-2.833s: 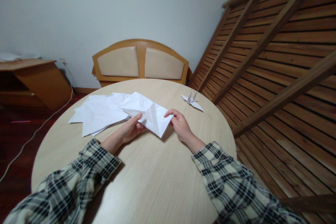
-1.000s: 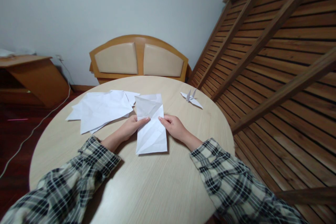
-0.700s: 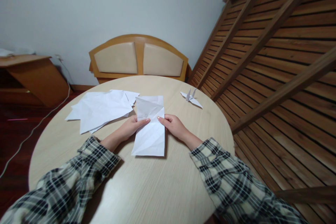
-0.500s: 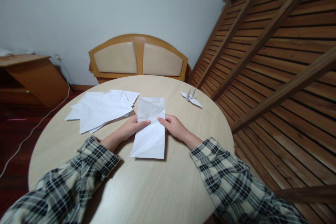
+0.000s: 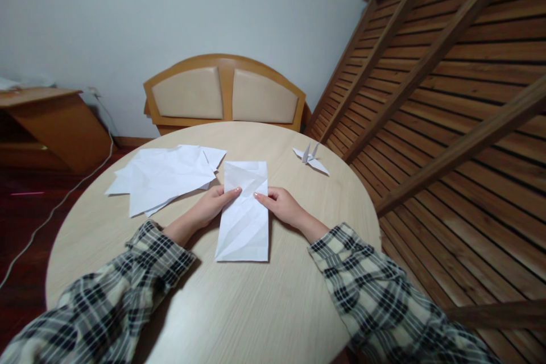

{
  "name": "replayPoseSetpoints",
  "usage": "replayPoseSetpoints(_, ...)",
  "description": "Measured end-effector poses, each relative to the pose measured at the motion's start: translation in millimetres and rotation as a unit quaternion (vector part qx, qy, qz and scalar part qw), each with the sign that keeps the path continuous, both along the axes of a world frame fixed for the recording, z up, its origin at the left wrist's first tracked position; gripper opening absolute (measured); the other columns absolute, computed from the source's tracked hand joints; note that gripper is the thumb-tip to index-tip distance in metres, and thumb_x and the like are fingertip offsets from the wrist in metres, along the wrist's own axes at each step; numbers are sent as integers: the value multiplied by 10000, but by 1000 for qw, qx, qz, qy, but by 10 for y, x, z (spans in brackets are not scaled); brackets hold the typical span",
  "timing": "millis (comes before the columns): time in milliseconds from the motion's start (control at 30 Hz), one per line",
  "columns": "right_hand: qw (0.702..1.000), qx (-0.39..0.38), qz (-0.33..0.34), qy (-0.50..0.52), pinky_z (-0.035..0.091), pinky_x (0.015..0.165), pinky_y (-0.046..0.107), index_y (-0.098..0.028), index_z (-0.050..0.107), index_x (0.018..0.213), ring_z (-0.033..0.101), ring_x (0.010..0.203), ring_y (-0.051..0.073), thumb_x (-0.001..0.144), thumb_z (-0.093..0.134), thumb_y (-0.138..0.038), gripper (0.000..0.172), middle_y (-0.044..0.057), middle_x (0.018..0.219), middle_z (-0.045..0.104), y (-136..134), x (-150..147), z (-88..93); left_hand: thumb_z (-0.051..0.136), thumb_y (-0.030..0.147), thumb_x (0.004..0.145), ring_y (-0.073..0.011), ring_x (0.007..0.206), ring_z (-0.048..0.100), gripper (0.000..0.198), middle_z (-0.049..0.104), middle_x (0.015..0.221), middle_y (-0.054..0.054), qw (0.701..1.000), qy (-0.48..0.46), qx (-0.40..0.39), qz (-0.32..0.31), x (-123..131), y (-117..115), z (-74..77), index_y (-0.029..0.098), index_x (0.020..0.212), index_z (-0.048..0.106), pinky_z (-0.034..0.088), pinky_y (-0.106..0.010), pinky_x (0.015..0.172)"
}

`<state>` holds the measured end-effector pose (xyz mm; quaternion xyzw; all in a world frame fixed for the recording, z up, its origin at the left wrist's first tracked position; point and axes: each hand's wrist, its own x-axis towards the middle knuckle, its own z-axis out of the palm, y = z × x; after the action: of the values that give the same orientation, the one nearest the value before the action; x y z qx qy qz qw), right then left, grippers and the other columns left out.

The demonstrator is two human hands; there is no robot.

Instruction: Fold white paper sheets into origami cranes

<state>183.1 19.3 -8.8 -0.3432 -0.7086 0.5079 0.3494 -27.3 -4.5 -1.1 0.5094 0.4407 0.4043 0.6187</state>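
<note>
A creased white paper (image 5: 244, 227), folded into a long rectangle, lies flat on the round pale wooden table (image 5: 256, 307) in front of me. My left hand (image 5: 211, 209) rests at the paper's left edge, its curled fingers pressing on the upper half. From the right edge, my right hand (image 5: 281, 207) presses the same part with its fingertips. Both fingertips nearly meet at the paper's middle. Both sleeves are plaid.
A loose pile of white sheets (image 5: 164, 177) lies to the left of the paper. A small folded paper crane (image 5: 311, 158) stands at the table's far right. A padded chair (image 5: 224, 94) is behind the table, a slatted wooden structure (image 5: 447, 102) to the right, and a low cabinet (image 5: 51, 125) to the left.
The paper, first held up as a wide creased shape, now lies as a narrow rectangle. Its raised top flap has flattened and my fingertips have slid closer together.
</note>
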Motion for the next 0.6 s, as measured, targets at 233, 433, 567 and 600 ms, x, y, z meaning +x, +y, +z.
replayPoseSetpoints(233, 999, -26, -33, 22, 409, 617, 281, -132, 641, 769, 529, 664, 141, 794, 633, -553, 422, 46, 744, 641, 38, -6, -18, 699, 446, 804, -176, 678, 644, 363, 726, 839, -106, 998, 38, 9, -43, 5, -39, 50, 117, 958, 714, 503, -280, 610)
replayPoseSetpoints(433, 999, -23, -29, 40, 422, 634, 286, -136, 646, 810, 540, 684, 140, 799, 632, -533, 398, 50, 796, 655, 24, -15, -12, 691, 426, 813, -181, 677, 648, 342, 731, 880, -122, 998, 51, 9, -38, 5, -42, 40, 118, 958, 720, 509, -294, 614)
replayPoseSetpoints(567, 998, -31, -28, 36, 432, 640, 293, -132, 652, 820, 545, 706, 149, 790, 632, -541, 410, 64, 824, 664, 15, -23, -4, 699, 406, 808, -193, 693, 652, 319, 735, 885, -132, 998, 51, 14, -29, 7, -37, 37, 112, 930, 713, 510, -296, 621)
replayPoseSetpoints(600, 998, -32, -28, 35, 433, 640, 293, -132, 653, 819, 544, 706, 149, 786, 634, -542, 412, 64, 819, 663, 17, -23, -7, 699, 411, 808, -191, 691, 648, 320, 734, 880, -132, 999, 44, 15, -22, 10, -38, 42, 112, 923, 712, 509, -296, 623)
